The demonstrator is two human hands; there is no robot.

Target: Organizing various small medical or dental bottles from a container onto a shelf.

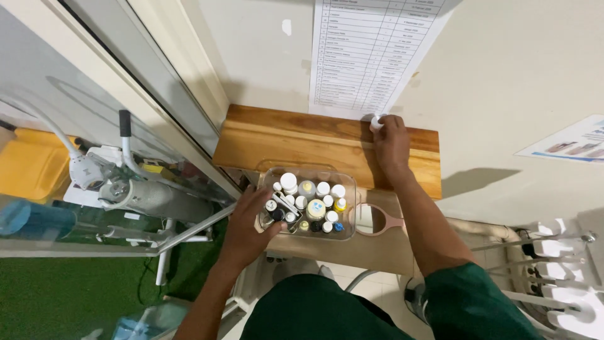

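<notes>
A clear plastic box (348,182) holds several small bottles and vials with white, yellow and blue caps. My left hand (250,221) grips the box's near left corner. My right hand (391,143) reaches up to the wooden wall shelf (289,135) and holds a small white bottle (376,121) at the shelf's back edge, just under a printed sheet (371,50) taped to the wall.
A pink hand mirror (377,220) lies on the beige counter right of the box. A window frame and glass run along the left, with a metal stand and yellow object behind. White dental equipment stands at lower right. A poster hangs at far right.
</notes>
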